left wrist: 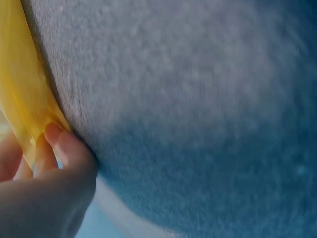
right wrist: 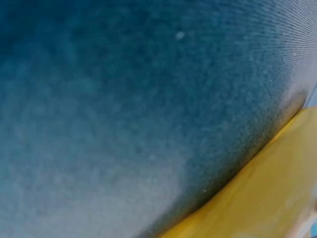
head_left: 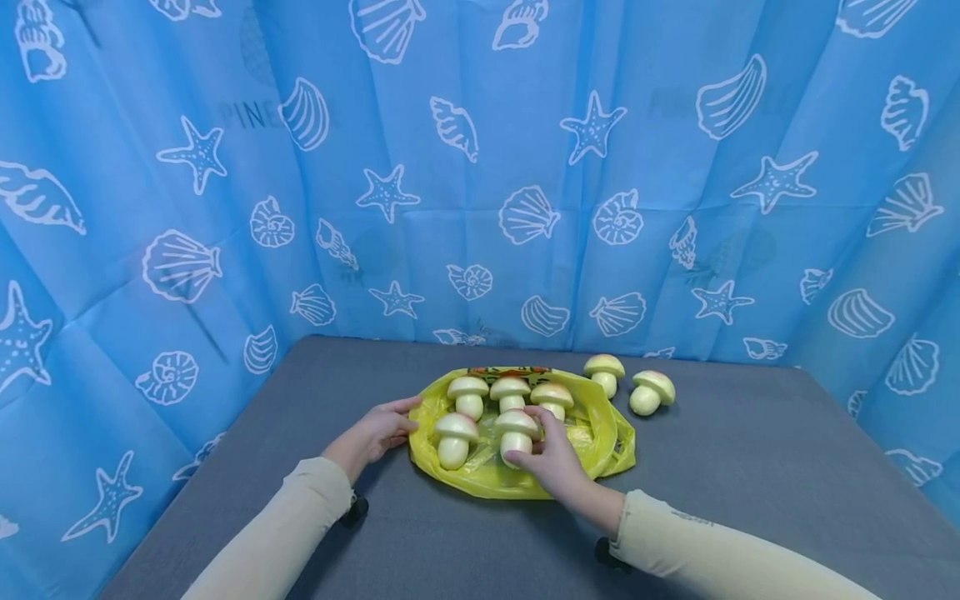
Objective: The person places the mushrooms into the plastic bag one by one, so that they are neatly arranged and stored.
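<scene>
A yellow plastic bag [head_left: 487, 486] lies spread wide on the grey table, its mouth facing up. Several toy mushrooms with pale stems and pink-tinged caps are in it, among them a front-left mushroom [head_left: 453, 442] and a back-left mushroom [head_left: 469, 397]. My left hand [head_left: 380, 429] pinches the bag's left edge between thumb and fingers; the left wrist view shows the gathered yellow film [left wrist: 29, 84] there. With my right hand [head_left: 557, 457] I grip another mushroom [head_left: 516, 435] by its right side, over the bag's front middle. In the right wrist view that hand is almost wholly out of sight.
Two more mushrooms, one upright [head_left: 604, 375] and one tilted [head_left: 651, 392], sit on the table just beyond the bag's right side. A blue curtain [head_left: 480, 167] printed with white shells and starfish hangs behind the table [head_left: 750, 467].
</scene>
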{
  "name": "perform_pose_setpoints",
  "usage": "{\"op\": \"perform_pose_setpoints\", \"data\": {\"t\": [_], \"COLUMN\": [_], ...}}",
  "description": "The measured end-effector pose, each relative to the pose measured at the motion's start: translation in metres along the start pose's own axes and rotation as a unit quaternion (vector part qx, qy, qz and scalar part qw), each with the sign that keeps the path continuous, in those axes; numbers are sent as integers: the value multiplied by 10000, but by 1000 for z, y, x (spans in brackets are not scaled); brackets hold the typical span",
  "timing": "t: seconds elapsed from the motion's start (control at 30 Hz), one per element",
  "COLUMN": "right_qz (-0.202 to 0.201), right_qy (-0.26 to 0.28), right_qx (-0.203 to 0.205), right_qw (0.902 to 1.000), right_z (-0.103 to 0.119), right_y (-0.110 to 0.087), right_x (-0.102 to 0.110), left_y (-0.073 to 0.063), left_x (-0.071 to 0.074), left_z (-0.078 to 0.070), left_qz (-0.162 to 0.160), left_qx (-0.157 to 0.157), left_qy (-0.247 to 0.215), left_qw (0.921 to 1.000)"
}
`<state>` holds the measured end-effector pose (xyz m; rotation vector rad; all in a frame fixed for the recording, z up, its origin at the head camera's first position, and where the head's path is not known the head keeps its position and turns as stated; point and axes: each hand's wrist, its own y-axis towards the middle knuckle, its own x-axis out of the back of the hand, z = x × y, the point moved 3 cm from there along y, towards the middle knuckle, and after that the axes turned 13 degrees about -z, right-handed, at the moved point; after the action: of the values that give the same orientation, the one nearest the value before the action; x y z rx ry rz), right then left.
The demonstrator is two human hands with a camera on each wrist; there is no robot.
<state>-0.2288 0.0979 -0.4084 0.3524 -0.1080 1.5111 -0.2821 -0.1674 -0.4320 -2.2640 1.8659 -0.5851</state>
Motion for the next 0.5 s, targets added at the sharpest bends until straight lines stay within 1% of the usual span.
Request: {"op": "perform_pose_setpoints", "data": {"t": [0.1,0.27,0.43,0.5], "right_qz": [40,124,166,160], "right_qy": [-161,-375,-577,-650], "right_qx": [48,350,532,541], "right_qw": [9999,9986,9968,9963], "right_z": [-1,-4,-2,-2], "right_y": [0,-1,-1,-1], "right_x": [-3,-8,-12,-14], "left_y": [-1,-2,-3,-3], "left_x": [1,2,1,1], "left_z": [0,-2,-3,-3], "left_qz": [63,136,88,79], "left_qx": [40,23,16,20], "left_qy": [-46,-26,-36,-37], "left_qw": [10000,9999,10000,10000]}}
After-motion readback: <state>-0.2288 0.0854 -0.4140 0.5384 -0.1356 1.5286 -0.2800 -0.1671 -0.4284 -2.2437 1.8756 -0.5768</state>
